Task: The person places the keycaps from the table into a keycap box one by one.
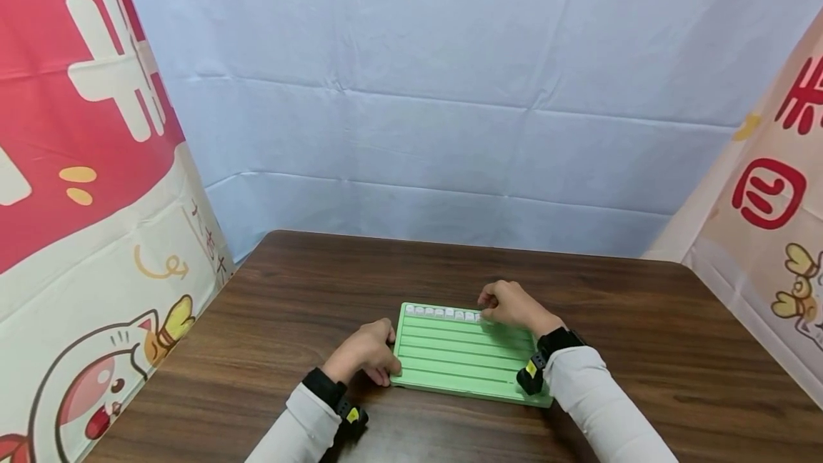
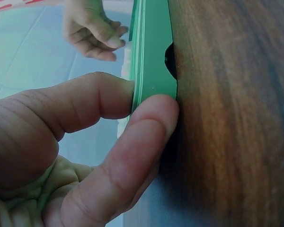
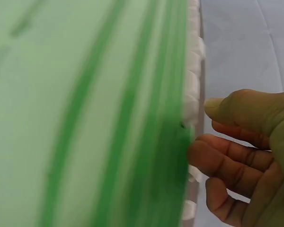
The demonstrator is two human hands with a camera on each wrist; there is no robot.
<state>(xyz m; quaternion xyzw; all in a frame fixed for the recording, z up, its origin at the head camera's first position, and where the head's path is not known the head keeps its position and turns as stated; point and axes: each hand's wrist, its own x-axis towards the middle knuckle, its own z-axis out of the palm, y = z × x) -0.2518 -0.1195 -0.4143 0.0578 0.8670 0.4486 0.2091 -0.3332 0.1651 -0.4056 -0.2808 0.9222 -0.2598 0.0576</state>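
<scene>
A green ridged board (image 1: pixel 459 356) lies on the table, with a row of small white pieces (image 1: pixel 439 312) along its far edge. My left hand (image 1: pixel 368 352) pinches the board's left side near the front corner; in the left wrist view a thumb and finger (image 2: pixel 146 127) press on its rim. Over the right part of the white row is my right hand (image 1: pixel 514 304), its fingers bent and spread apart. In the right wrist view its fingertips (image 3: pixel 202 153) are right at the far edge, beside the white pieces (image 3: pixel 191 94), with nothing visible between thumb and fingers.
The board sits on a dark wood-grain table (image 1: pixel 321 277). A pale blue cloth (image 1: pixel 424 127) hangs behind the far table edge. Printed cloths flank the table on the left (image 1: pixel 128 234) and right (image 1: pixel 759 256).
</scene>
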